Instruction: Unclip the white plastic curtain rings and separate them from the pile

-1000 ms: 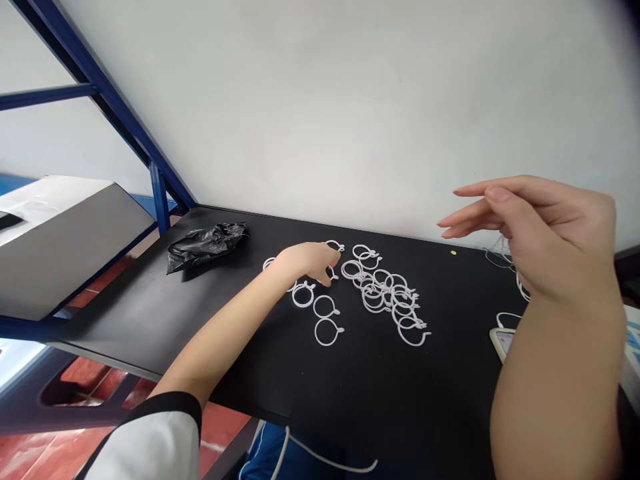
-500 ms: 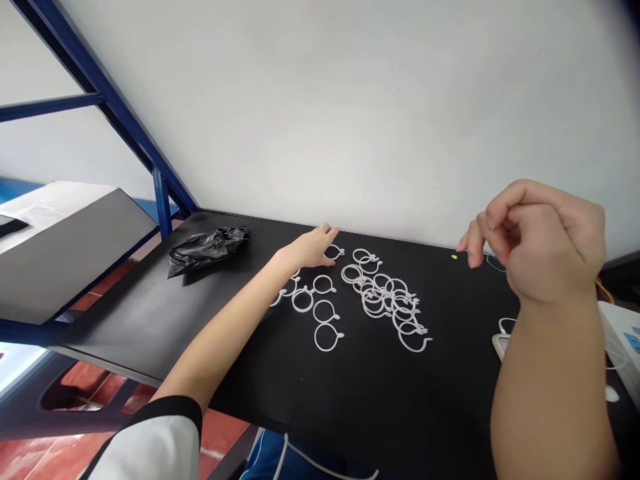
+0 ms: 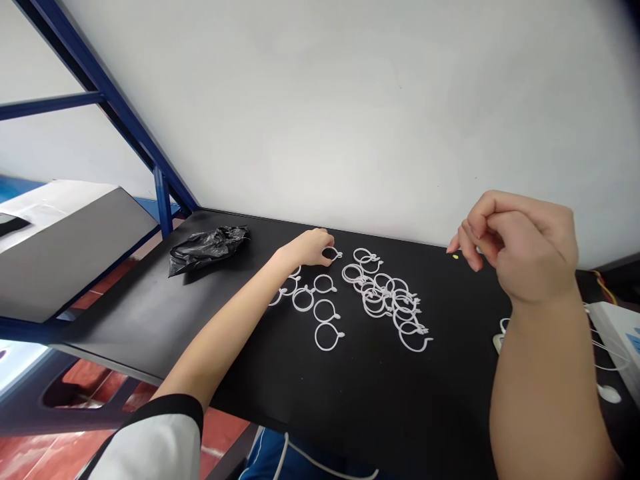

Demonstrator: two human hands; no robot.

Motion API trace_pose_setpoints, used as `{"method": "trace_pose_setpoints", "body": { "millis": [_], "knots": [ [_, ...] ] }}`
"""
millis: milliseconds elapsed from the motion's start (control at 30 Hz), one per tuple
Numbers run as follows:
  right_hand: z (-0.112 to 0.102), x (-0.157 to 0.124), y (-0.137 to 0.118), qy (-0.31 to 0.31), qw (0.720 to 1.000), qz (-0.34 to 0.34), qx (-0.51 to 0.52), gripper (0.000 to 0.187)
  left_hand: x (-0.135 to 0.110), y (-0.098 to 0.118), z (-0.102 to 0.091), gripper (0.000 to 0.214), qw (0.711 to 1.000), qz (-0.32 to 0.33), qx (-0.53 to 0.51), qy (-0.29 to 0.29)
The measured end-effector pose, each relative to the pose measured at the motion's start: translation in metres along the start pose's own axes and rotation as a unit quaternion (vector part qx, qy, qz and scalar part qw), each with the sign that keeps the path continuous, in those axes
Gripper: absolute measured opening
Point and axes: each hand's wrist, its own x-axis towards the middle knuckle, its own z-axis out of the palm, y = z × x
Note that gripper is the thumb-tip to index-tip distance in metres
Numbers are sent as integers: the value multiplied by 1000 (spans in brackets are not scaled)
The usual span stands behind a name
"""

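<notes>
At the far side of the black table, my left hand (image 3: 316, 248) is closed at the fingertips on a white curtain ring (image 3: 340, 255). The ring's small tab points right, away from the fingers. In front of my left forearm lie several loose curtain rings (image 3: 325, 337), some partly hidden behind the arm. To their right, a larger overlapping cluster of the same curtain rings (image 3: 376, 303) spreads toward the front. My right hand (image 3: 525, 247) is raised over the table's right side, fingers curled, thumb against the index finger, and nothing shows in it.
A crumpled black plastic bag (image 3: 207, 248) lies on the black table (image 3: 370, 400) at the back left. A wall (image 3: 320, 120) rises behind the table, with a blue metal frame (image 3: 120, 113) at left. Cables and a white box (image 3: 617, 333) are at far right, partly behind my right arm.
My left fingers have closed in on the far curtain ring, which has shifted slightly left. My right hand has moved left and a little lower. The other rings lie still.
</notes>
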Motion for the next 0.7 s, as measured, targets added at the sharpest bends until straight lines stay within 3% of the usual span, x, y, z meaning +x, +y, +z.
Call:
{"method": "trace_pose_setpoints", "body": {
  "millis": [133,200,267,300,367,433,533,700],
  "knots": [
    [1,-1,-3,-20,999,31,-20,28,-19,10,-30,37,999,7,-15,27],
    [3,-2,-7,-64,995,47,-60,25,-41,25,-55,34,989,61,-71,115],
    [7,-5,-13,-119,987,48,-94,8,-68,45,-80,32,960,132,-136,206],
    [9,-7,-17,-143,984,43,-99,9,-81,56,-90,29,946,161,-154,235],
    [14,-11,-26,-168,981,24,-90,27,-102,75,-102,29,925,195,-166,281],
    [18,-16,-34,-180,981,1,-76,36,-114,89,-105,30,910,215,-161,316],
    [21,-22,-43,-176,982,-34,-61,34,-119,97,-102,30,892,237,-152,353],
    [23,-27,-50,-82,988,-120,-46,23,-119,99,-98,29,886,249,-129,368]
  ]
}}
